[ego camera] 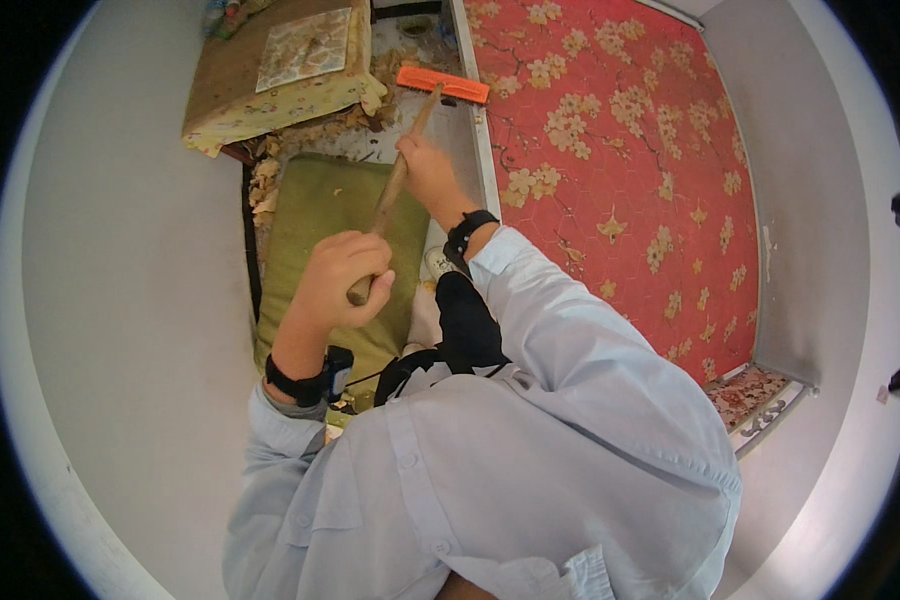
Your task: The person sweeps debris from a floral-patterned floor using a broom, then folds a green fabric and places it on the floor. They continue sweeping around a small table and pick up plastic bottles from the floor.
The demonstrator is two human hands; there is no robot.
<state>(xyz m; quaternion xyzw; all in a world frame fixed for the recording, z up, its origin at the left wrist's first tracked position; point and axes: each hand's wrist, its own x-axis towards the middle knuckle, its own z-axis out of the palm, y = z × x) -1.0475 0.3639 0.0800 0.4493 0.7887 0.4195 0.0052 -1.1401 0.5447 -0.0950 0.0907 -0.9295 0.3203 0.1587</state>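
Both my hands grip the wooden handle (390, 191) of a brush with an orange plastic head (461, 86). My left hand (345, 277) is closed around the handle's near end, whose tip pokes out below the fingers. Farther up, my right hand (427, 169) holds the handle nearer the head. The orange head lies crosswise over the dirty floor (420, 120), its right end by the light edge of the red flowered surface (615, 180). Its bristles are mostly hidden. Brown crumpled debris (311, 135) lies to the left of the head. An olive-green cushion (300, 202) lies below the handle.
At the upper left stands a brown-topped piece of furniture with a yellow patterned cloth (292, 112) and a stone-patterned tile (307, 49) on top. A grey wall (135, 225) runs along the left. My shoe (438, 261) is beside the cushion. A metal frame (776, 420) stands lower right.
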